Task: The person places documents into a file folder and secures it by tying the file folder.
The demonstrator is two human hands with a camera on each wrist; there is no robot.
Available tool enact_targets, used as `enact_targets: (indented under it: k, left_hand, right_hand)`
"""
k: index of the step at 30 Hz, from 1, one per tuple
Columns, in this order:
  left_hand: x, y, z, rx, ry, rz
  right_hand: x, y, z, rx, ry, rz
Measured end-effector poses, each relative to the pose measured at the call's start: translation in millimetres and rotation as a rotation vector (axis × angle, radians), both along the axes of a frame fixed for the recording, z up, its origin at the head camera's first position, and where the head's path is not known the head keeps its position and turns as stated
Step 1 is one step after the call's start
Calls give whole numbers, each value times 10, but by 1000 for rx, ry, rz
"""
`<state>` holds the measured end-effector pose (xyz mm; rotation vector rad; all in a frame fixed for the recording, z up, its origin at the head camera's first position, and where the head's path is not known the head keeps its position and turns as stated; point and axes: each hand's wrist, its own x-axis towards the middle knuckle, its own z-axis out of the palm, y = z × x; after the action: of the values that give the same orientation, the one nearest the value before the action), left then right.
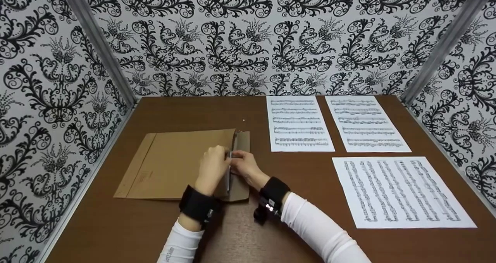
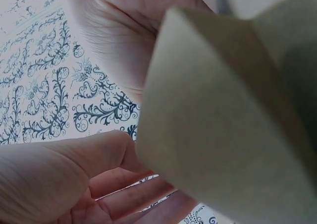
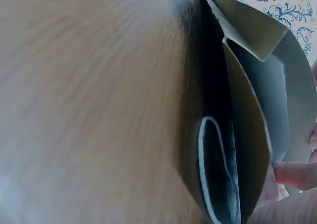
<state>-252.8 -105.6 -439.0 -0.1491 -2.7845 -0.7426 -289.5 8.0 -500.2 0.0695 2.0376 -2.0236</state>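
A large brown paper envelope (image 1: 182,162) lies on the left half of the table, its mouth and flap (image 1: 243,143) facing right. My left hand (image 1: 212,166) grips the upper layer at the mouth, fingers curled over its edge. From the right, my right hand (image 1: 247,165) reaches in over the flap, fingertips pinching at white sheets of paper (image 1: 228,179) whose edge shows in the opening. Up close in the right wrist view, the mouth gapes around a pale sheet (image 3: 272,102), with fingers (image 3: 292,175) at its lower end. The envelope hides the rest of the sheets.
On the right of the brown table (image 1: 186,114) lie three sheets of printed music: one upright sheet (image 1: 300,124), another (image 1: 367,124) beside it, and one turned sideways (image 1: 403,193) nearer me. Patterned walls (image 1: 240,42) enclose the back and sides.
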Motion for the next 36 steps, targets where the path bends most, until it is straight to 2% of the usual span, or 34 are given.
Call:
enact_targets:
  k: [14, 18, 21, 27, 36]
  left_hand:
    - [-17, -39, 17, 76, -57, -51]
    - [-29, -47, 25, 104, -83, -48]
    - [-34, -48, 27, 106, -93, -47]
    - [-26, -61, 39, 113, -91, -57]
    - [-37, -81, 48, 143, -122, -72]
  right_hand:
    - [43, -85, 0, 34, 23, 39]
    - [34, -106, -8, 20, 18, 46]
    - [22, -121, -18, 8, 0, 47]
    - [5, -140, -33, 53, 33, 66]
    - [11, -110, -11, 26, 26, 81]
